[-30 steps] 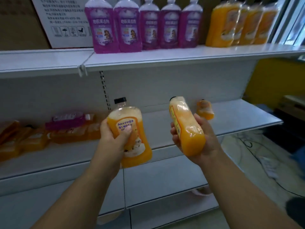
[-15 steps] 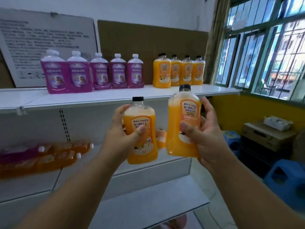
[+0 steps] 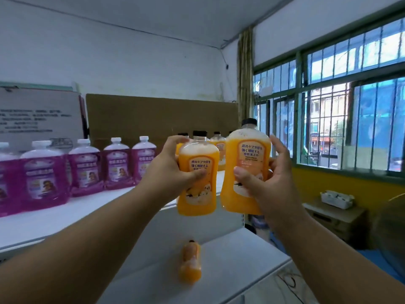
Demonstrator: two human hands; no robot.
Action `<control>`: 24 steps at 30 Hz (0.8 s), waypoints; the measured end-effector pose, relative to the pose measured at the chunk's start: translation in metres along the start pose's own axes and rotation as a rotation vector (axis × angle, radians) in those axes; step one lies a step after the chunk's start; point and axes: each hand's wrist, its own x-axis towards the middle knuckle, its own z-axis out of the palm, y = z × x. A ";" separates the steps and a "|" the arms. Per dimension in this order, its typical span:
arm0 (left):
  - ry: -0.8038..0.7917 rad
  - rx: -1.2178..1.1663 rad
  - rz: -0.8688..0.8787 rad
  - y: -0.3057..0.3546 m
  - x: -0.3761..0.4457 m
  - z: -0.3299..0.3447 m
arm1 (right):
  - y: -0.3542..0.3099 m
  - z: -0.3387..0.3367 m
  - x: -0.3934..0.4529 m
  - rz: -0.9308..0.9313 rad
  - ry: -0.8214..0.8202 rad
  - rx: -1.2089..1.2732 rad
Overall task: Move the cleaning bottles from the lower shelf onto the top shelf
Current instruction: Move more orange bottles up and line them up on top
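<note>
Up at the level of the top shelf (image 3: 54, 218), both hands carry an orange bottle each. The left hand (image 3: 168, 172) has its fingers wrapped round the back and its thumb pressed across the label of the left orange bottle (image 3: 198, 178); the right hand (image 3: 269, 183) clasps the right orange bottle (image 3: 245, 170) the same way, thumb on the label. Both bottles stand upright, black caps up, long axis vertical, labels facing the person, and they hang in the air in front of the shelf edge, not yet set down.

Judging by how things lie, the task is well along: five purple bottles (image 3: 85, 167) stand in a row on the top shelf, and several orange ones stand behind the held pair. One more orange bottle (image 3: 190, 262) lies on its side on the lower shelf (image 3: 241, 260), cap pointing away from the person, so it remains to be lifted. Whether others remain lower down is hidden.
</note>
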 end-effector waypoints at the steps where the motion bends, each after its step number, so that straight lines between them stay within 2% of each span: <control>1: -0.003 0.007 0.006 -0.004 0.013 0.005 | 0.006 -0.001 0.009 -0.002 0.007 -0.014; 8: 0.006 0.012 -0.009 -0.034 0.084 0.063 | 0.062 -0.025 0.067 -0.002 0.026 -0.144; 13: 0.105 0.053 -0.020 -0.050 0.125 0.107 | 0.116 -0.046 0.122 -0.028 -0.032 -0.158; 18: 0.166 0.327 -0.043 -0.058 0.154 0.130 | 0.173 -0.053 0.182 -0.002 -0.136 -0.091; 24: 0.220 0.724 0.104 -0.058 0.151 0.129 | 0.215 -0.050 0.208 -0.008 -0.256 -0.066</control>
